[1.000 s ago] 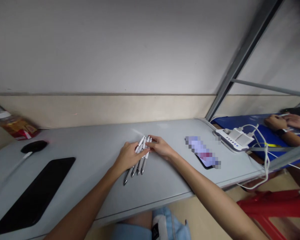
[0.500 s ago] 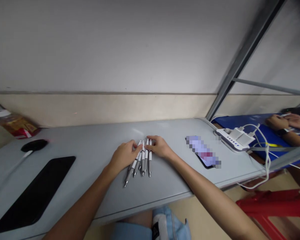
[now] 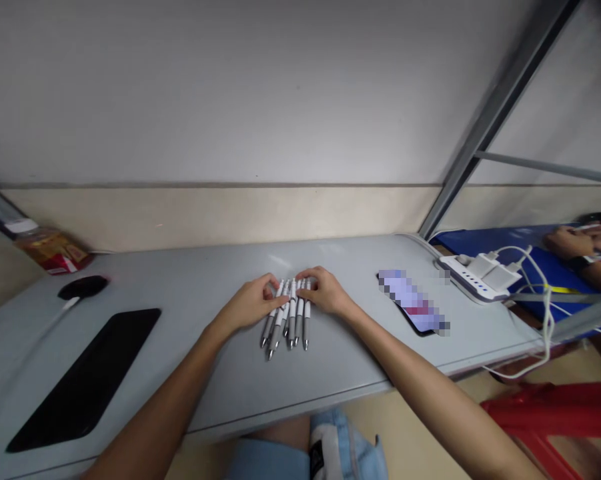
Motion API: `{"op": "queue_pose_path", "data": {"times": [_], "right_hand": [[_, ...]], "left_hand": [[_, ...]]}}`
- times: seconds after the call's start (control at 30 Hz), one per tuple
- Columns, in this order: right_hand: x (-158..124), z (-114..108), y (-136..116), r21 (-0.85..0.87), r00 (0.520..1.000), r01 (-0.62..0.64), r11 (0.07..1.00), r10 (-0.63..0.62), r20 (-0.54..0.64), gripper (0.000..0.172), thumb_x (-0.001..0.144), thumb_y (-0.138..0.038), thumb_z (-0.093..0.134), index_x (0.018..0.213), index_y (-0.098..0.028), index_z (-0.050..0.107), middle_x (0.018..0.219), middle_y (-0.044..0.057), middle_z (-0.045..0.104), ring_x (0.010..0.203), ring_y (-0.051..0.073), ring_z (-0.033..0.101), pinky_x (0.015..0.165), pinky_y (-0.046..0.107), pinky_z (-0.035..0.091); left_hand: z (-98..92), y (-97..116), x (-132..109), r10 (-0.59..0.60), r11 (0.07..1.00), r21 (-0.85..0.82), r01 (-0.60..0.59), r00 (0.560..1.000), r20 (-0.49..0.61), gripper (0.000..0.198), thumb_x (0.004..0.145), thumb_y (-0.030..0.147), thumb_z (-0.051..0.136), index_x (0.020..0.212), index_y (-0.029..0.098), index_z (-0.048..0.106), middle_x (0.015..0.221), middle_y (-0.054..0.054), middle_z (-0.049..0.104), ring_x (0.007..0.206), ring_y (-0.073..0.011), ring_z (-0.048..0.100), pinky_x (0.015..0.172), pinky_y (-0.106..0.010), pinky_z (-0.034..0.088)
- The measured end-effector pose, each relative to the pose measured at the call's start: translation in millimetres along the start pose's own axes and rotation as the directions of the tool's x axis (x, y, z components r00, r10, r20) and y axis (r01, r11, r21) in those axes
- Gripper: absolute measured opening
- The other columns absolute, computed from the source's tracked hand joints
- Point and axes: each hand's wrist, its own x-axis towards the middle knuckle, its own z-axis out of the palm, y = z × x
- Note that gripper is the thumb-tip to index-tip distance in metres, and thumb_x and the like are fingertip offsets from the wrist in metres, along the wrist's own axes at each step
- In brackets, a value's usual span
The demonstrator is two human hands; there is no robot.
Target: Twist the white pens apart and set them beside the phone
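Several white-and-grey pens (image 3: 291, 323) lie side by side on the grey table (image 3: 205, 267), their silver tips pointing toward me. My left hand (image 3: 253, 301) closes on the pens at the left of the bunch, thumb across their white upper parts. From the other side, my right hand (image 3: 325, 291) holds the bunch's right edge, with thumb and fingers curled around the white ends. Between the two hands the pens fan out slightly, and some overlap. The fingertips partly cover their upper ends.
To the right lie a phone (image 3: 414, 303) and a white power strip (image 3: 473, 279) with chargers and cables. On the left are a black mat (image 3: 87, 380), a black round object (image 3: 83, 287) and a bottle (image 3: 55, 250). Another person's hands (image 3: 575, 243) are over a blue table. A red stool (image 3: 555, 413) stands below.
The leftmost pens have been drawn closer in line with the others, their tips now less spread. The view has shifted slightly, moving everything a little to the right.
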Motion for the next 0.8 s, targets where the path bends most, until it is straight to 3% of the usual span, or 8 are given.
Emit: {"op": "queue_pose_path", "data": {"times": [0.2, 0.4, 0.47, 0.63, 0.8], "right_hand": [[0.4, -0.3, 1.8, -0.002, 1.000, -0.002, 1.000, 0.002, -0.003, 0.027, 0.075, -0.021, 0.070, 0.102, -0.015, 0.069, 0.096, 0.006, 0.056, 0.067, 0.010, 0.050, 0.073, 0.028, 0.044], [-1.2, -1.9, 0.5, -0.009, 1.000, -0.006, 1.000, 0.006, -0.010, 0.037, 0.071, -0.029, 0.076, 0.105, -0.016, 0.067, 0.099, 0.006, 0.055, 0.070, 0.011, 0.051, 0.075, 0.029, 0.044], [-1.2, -1.4, 1.4, -0.027, 1.000, 0.003, 1.000, -0.003, -0.008, 0.039, 0.070, -0.030, 0.077, 0.105, -0.016, 0.067, 0.098, 0.006, 0.054, 0.073, 0.012, 0.051, 0.075, 0.028, 0.044], [0.7, 2.0, 4.6, -0.076, 0.999, 0.026, 0.997, -0.028, -0.032, 0.035, 0.070, -0.026, 0.076, 0.102, -0.017, 0.067, 0.092, 0.004, 0.054, 0.076, 0.013, 0.051, 0.077, 0.028, 0.042], [0.6, 6.0, 1.3, -0.121, 0.997, -0.003, 0.993, -0.006, -0.077, 0.034, 0.068, -0.022, 0.076, 0.100, -0.016, 0.066, 0.091, 0.003, 0.052, 0.077, 0.014, 0.050, 0.077, 0.028, 0.041]], "left_hand": [[9.9, 1.7, 4.3, 0.067, 0.978, 0.208, -0.033, 0.985, -0.157, 0.025, 0.082, 0.045, 0.055, 0.085, 0.020, 0.055, 0.068, 0.002, 0.054, 0.062, -0.0139, 0.051, 0.058, -0.025, 0.035], [19.0, 1.6, 7.6, 0.220, 0.943, 0.306, -0.134, 0.939, -0.265, 0.016, 0.085, 0.035, 0.053, 0.088, 0.020, 0.057, 0.090, -0.004, 0.056, 0.093, -0.0209, 0.051, 0.085, -0.033, 0.041], [19.4, 2.1, 7.3, 0.261, 0.937, 0.300, -0.180, 0.931, -0.254, 0.017, 0.085, 0.033, 0.054, 0.095, 0.020, 0.058, 0.099, -0.006, 0.057, 0.101, -0.0224, 0.049, 0.092, -0.035, 0.039], [19.6, 4.4, 4.4, 0.272, 0.938, 0.247, -0.242, 0.957, -0.097, 0.027, 0.085, 0.031, 0.054, 0.111, 0.025, 0.057, 0.122, -0.005, 0.055, 0.117, -0.0245, 0.044, 0.099, -0.040, 0.035], [22.4, 5.3, 4.0, 0.239, 0.949, 0.230, -0.214, 0.967, -0.087, 0.027, 0.088, 0.035, 0.051, 0.113, 0.025, 0.055, 0.124, -0.005, 0.056, 0.118, -0.0238, 0.044, 0.100, -0.042, 0.032]]}}
